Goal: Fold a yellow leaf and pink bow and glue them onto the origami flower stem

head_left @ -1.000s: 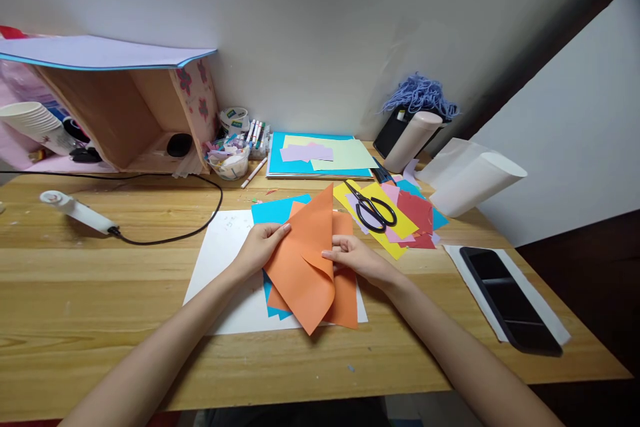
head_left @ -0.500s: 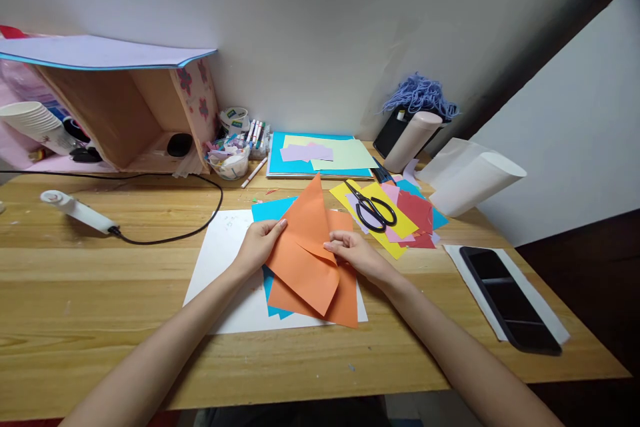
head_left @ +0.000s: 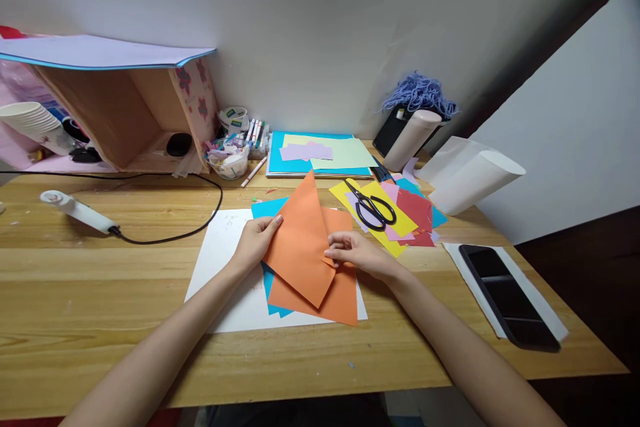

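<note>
Between my hands, a piece of orange paper (head_left: 299,243) is held tilted above the table, one corner pointing away from me. My left hand (head_left: 256,240) pinches its left edge, thumb on top. At its right edge, the fingers of my right hand (head_left: 353,253) close on the paper near a short slit or fold. Beneath it lies another orange sheet (head_left: 320,307), over blue paper (head_left: 270,208) and a large white sheet (head_left: 215,280) flat on the table. The hidden fingertips are behind the held paper.
Black-handled scissors (head_left: 373,208) rest on yellow paper (head_left: 397,217) and coloured scraps right of my hands. A phone (head_left: 507,297) lies at the right. Further off are a glue gun (head_left: 77,211) with a black cord, a tub of scraps (head_left: 229,161), markers, and a rolled white paper (head_left: 477,183).
The held orange paper has shifted slightly left and its raised flap now lies flatter, with the slit showing only near my right fingers. My left hand moved a little left with it.
</note>
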Tool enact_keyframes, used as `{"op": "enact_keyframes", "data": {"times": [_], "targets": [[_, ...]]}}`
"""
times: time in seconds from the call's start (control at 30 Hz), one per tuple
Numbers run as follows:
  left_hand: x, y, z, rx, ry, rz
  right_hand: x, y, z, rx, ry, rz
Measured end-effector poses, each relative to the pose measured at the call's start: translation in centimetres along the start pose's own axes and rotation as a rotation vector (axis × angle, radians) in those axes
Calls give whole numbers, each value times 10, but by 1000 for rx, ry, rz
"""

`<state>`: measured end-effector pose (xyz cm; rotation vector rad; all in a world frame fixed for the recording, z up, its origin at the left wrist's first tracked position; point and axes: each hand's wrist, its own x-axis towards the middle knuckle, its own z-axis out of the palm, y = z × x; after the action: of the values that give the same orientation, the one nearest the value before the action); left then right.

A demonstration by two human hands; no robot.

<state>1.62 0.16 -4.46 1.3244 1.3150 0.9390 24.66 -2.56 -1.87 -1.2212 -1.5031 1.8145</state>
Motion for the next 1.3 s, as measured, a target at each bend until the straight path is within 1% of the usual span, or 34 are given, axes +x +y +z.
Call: {"op": "enact_keyframes", "data": {"times": [0.17, 0.27, 0.43, 0.5, 0.63, 0.7, 0.77, 0.83, 0.9, 0.97, 1.03, 1.13, 1.23, 1.3], "targets": [[1, 0, -2, -1, 3, -3, 0, 2, 0, 3, 17, 12], [0, 1, -3, -31, 0, -15, 1, 5, -3, 18, -11, 28], [1, 2, -4, -27, 3, -38, 3, 11, -8, 13, -64, 5], [1, 0, -4, 17, 18, -11, 4, 11, -10, 9, -100, 8], [0, 0, -3, 130, 53, 87, 2, 6, -9, -12, -146, 27], [-3, 5, -2, 179, 31, 137, 1, 4, -7, 3, -145, 0], [-9, 11, 1, 231, -41, 176, 2, 3, -4, 48, -80, -48], [-15, 17, 4, 317, -131, 212, 4, 4, 0, 97, 37, -86], [-20, 22, 7, 426, -184, 260, 6, 6, 3, 129, 153, -97], [-22, 23, 8, 508, -188, 299, 7, 9, 4, 142, 220, -92], [-22, 23, 9, 529, -173, 306, 9, 12, 3, 133, 259, -98], [-21, 22, 9, 498, -173, 287, 11, 14, 1, 152, 306, -141], [-21, 23, 9, 456, -195, 259, 12, 13, 0, 216, 324, -195], [-21, 25, 9, 434, -221, 234, 12, 12, -1, 213, 357, -213]]}}
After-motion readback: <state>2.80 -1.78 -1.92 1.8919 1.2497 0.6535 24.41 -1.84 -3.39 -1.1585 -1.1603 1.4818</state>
